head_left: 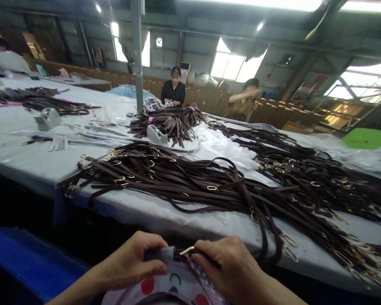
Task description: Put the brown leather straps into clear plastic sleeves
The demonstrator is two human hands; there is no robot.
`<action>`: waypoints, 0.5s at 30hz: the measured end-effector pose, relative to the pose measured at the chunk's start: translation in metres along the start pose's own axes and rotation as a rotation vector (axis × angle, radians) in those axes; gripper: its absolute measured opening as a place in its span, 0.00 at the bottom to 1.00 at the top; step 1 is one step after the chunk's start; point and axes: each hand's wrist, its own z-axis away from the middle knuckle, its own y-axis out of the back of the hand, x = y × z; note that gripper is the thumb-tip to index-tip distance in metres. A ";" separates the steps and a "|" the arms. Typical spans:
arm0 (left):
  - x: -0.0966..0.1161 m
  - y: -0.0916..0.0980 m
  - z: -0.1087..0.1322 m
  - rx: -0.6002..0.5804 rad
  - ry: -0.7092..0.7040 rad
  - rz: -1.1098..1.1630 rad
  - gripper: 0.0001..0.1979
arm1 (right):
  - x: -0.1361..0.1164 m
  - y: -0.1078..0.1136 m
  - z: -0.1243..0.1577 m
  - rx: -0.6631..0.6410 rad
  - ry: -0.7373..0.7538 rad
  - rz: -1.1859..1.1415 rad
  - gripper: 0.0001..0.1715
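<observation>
Low in the view, my left hand [139, 257] pinches a pale grey, thin wrapping piece [167, 254] at the end of a dark brown strap. My right hand [230, 262] is closed on the same strap [207, 255], close to its gold metal clasp [187, 251]. Both hands are in front of my body, just off the table edge, above a purple garment with a printed face. Beyond them a long pile of dark brown straps [178, 178] with gold hardware lies on the table. Part of the held strap is hidden by my right fingers.
The white-covered table [190, 216] runs across the view. On it are a bundle of brown strips [178, 123], a tape dispenser [157, 136], white wrapping pieces [224, 146] and more straps [324, 178]. Two people stand across the table. A blue bin [28, 262] is at lower left.
</observation>
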 end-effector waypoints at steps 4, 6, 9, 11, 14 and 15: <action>0.000 -0.012 -0.001 0.088 -0.075 -0.050 0.06 | -0.008 -0.016 0.004 0.149 0.217 0.301 0.17; -0.001 -0.014 -0.001 0.115 -0.112 -0.092 0.07 | -0.012 -0.020 0.004 0.164 0.192 0.240 0.17; -0.001 -0.014 0.000 0.144 -0.124 -0.138 0.08 | -0.015 -0.021 -0.001 0.134 -0.151 -0.102 0.15; 0.001 -0.014 0.000 0.146 -0.122 -0.147 0.10 | -0.017 -0.021 -0.006 0.060 -0.407 -0.338 0.13; 0.009 -0.017 0.001 0.075 -0.137 -0.123 0.08 | -0.023 -0.021 -0.011 -0.079 -0.511 -0.550 0.12; 0.011 -0.018 0.001 0.042 -0.139 -0.094 0.07 | -0.026 -0.022 -0.012 -0.100 -0.465 -0.560 0.12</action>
